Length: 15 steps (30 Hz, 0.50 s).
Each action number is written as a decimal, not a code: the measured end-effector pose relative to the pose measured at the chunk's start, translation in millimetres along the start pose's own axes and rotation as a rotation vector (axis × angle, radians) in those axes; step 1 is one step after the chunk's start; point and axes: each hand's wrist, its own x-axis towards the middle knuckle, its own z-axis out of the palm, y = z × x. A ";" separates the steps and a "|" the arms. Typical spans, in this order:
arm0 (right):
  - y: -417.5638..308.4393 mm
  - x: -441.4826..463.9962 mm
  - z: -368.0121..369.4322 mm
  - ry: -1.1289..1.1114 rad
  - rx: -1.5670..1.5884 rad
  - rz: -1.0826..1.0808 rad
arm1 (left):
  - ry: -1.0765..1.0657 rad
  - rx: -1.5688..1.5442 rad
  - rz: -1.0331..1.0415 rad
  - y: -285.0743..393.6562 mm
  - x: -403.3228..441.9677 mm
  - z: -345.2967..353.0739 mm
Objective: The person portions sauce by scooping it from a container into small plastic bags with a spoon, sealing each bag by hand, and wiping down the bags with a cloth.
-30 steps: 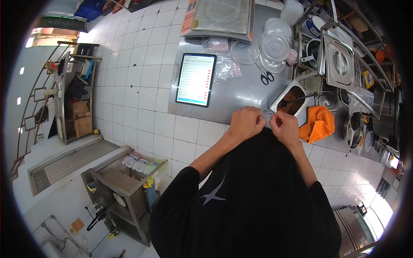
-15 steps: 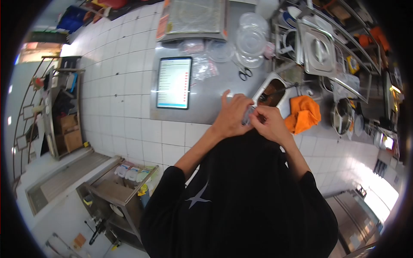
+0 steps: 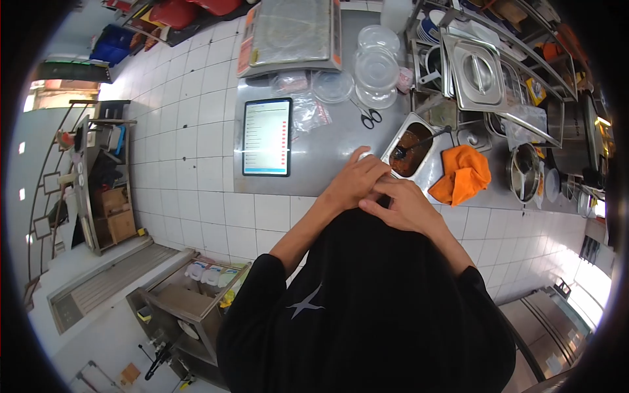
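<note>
My left hand [image 3: 357,182] and my right hand [image 3: 407,208] meet at the near edge of the steel table, close to my black clothing. Both have their fingers bent and pressed together; whatever lies between them is hidden. Just beyond my right hand stands a steel pan [image 3: 429,152] of brown sauce [image 3: 409,160], with a dark-handled ladle [image 3: 429,139] in it. An orange cloth [image 3: 464,175] lies crumpled to the right of the pan. Black-handled scissors [image 3: 371,118] rest on the table past my left hand.
A lit tablet [image 3: 267,137] lies on the left side. Behind it are clear plastic bags [image 3: 308,114], a plastic-covered scale [image 3: 291,36] and stacked clear plastic lids or tubs [image 3: 377,69]. A rack with a steel pan lid [image 3: 478,73] stands at right, near a round metal pot [image 3: 524,173].
The clear plastic seen between my hands is now hidden. My right hand has turned and lies flatter against my left. The view has shifted slightly, showing more of the sauce pan.
</note>
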 end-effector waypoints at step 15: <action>1.3 10.6 0.0 -0.136 -0.038 -0.003 | -0.129 -0.002 -0.155 -8.7 -2.3 -13.1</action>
